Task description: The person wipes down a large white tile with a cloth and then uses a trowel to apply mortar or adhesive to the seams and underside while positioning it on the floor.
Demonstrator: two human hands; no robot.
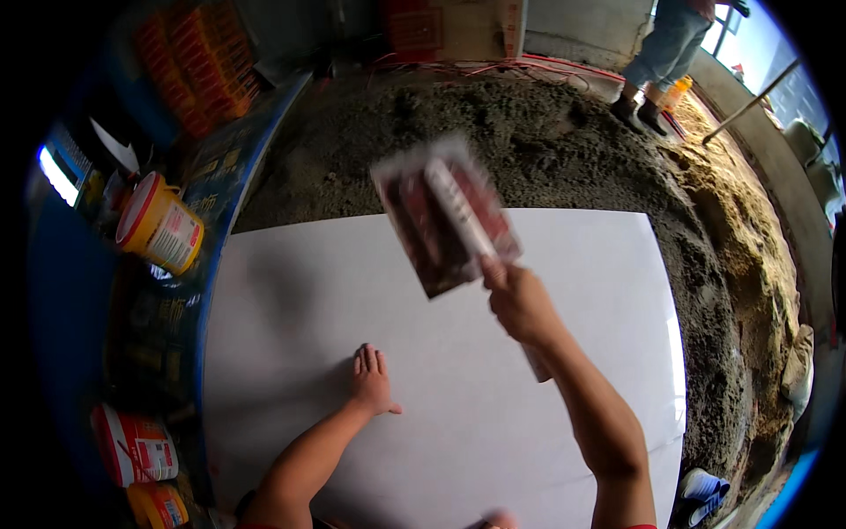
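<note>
Left hand (373,385) rests spread on a white slab (476,432) at lower center; the right hand (522,304) grips a blurred rectangular tool (407,216) at center. A printed label (176,240) marks a yellow bucket (144,222), left.

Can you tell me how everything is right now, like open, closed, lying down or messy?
White tile: lying flat
Hand float: held up, blurred
Left grip: open, palm down on the tile
Right grip: closed around the hand float
Yellow bucket: looks lidded
Red-and-white bucket: can't tell if lidded
Mortar: spread out, lumpy
Other person: standing
</note>
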